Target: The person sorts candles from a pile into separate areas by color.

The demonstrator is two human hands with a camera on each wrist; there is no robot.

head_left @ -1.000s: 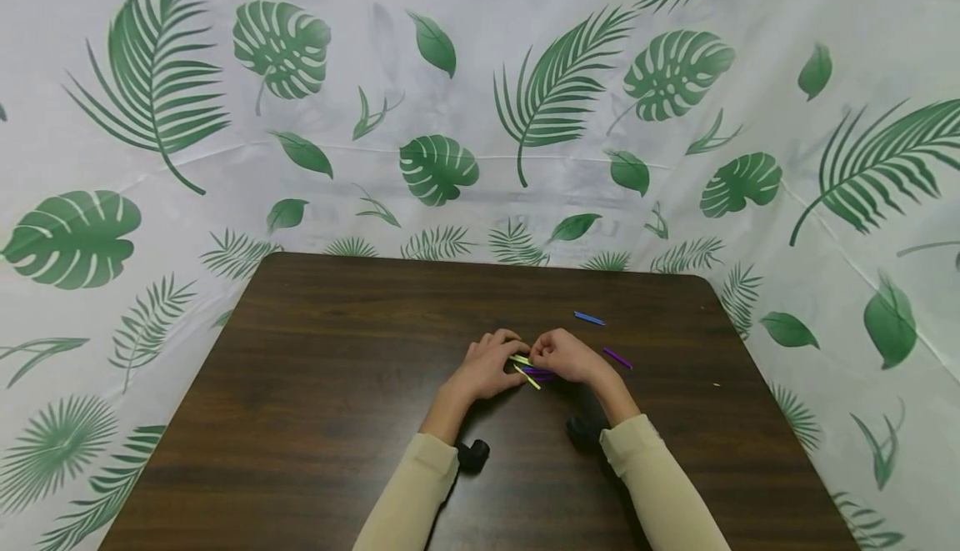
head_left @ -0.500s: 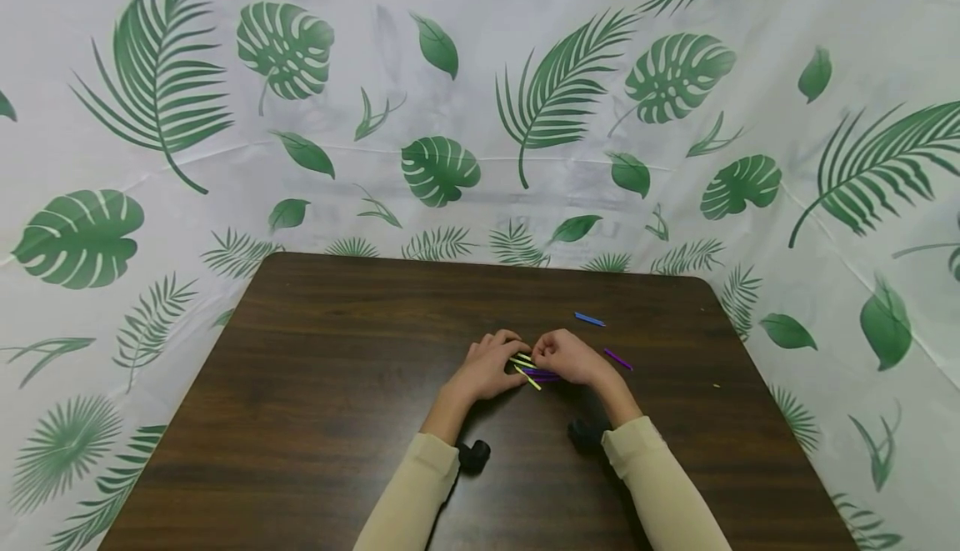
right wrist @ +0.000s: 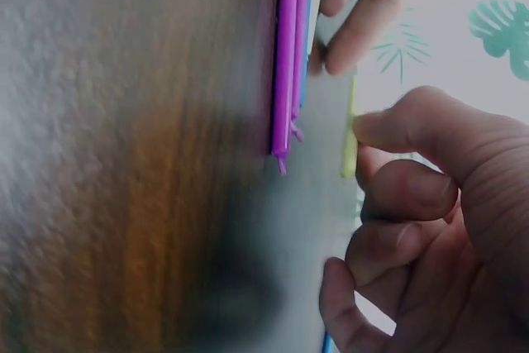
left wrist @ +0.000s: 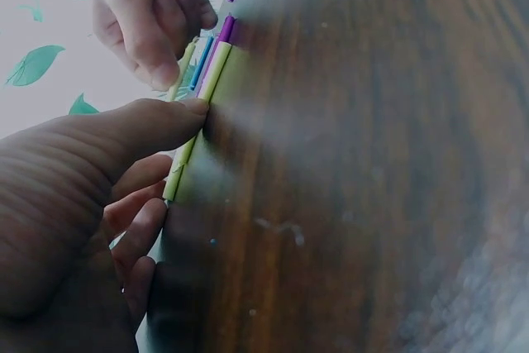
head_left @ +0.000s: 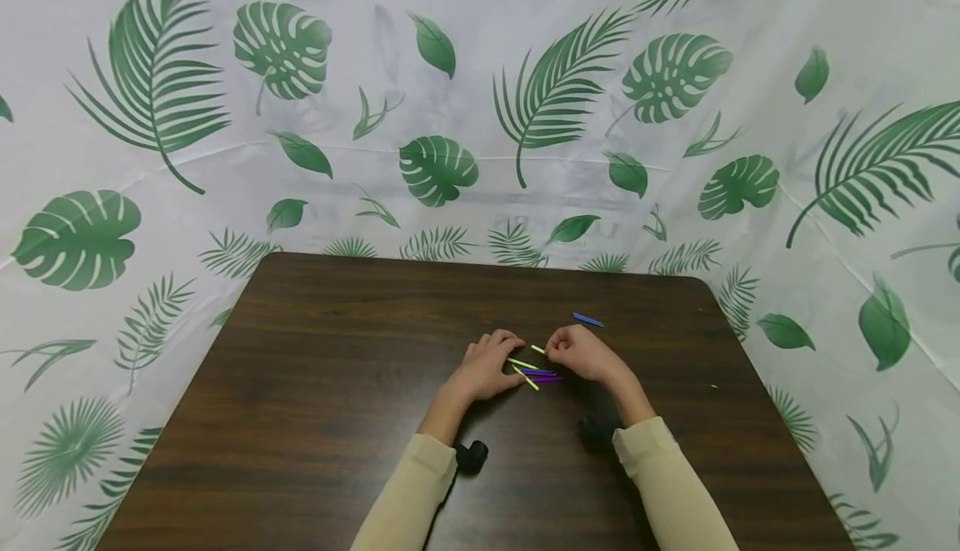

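Several thin candles in yellow, blue and purple lie between the two hands on the dark wooden table. My right hand (head_left: 583, 353) pinches a yellow candle (right wrist: 349, 142) between thumb and fingers, a little apart from the pile. My left hand (head_left: 483, 366) rests around the pile's left side, fingers spread and slightly bent beyond it. Its thumb touches another yellow candle (left wrist: 216, 72) that lies across the near end. Beside that lie two purple candles (right wrist: 285, 64) with short wicks and a blue candle (left wrist: 201, 64), and a further yellow candle (head_left: 522, 363) is behind them.
Blue candles (head_left: 587, 319) lie farther back on the table (head_left: 337, 384), beyond the right hand. A tiny yellow bit (head_left: 714, 386) is near the right edge. A white cloth (head_left: 450, 101) printed with green leaves hangs behind the table.
My right hand has moved slightly right, drawing a yellow candle away from the pile. It now covers the lone purple candle on the right. The left hand has barely moved.
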